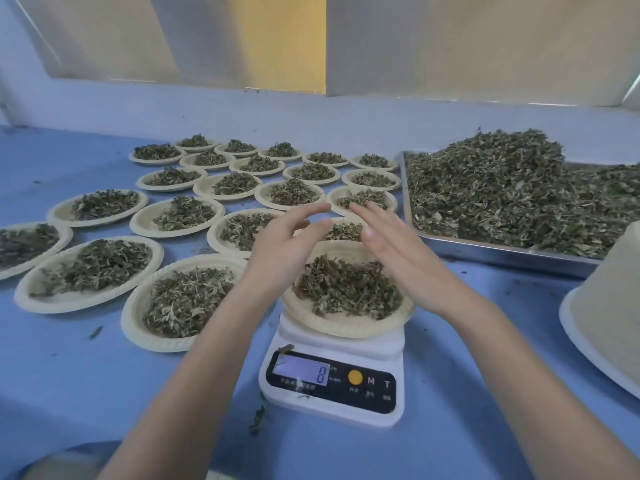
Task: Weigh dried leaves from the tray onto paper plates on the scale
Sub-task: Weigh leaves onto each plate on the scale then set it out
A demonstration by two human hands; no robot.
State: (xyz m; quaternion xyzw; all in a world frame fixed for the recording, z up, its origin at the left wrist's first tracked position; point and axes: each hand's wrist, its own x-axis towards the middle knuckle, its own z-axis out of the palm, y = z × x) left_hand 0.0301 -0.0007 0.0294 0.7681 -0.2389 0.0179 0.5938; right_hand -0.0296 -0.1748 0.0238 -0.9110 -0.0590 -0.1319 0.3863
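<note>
Head view. Scale (332, 382) nearest, display unclear. Above its loaded paper plate (346, 320): left hand (277, 247), right hand (391, 251), grips spread, holding nothing. Beyond and left: many filled plates (194, 292). Right: tray (502, 252) heaped with dried leaves (502, 195). Judged well along, much left.
</note>
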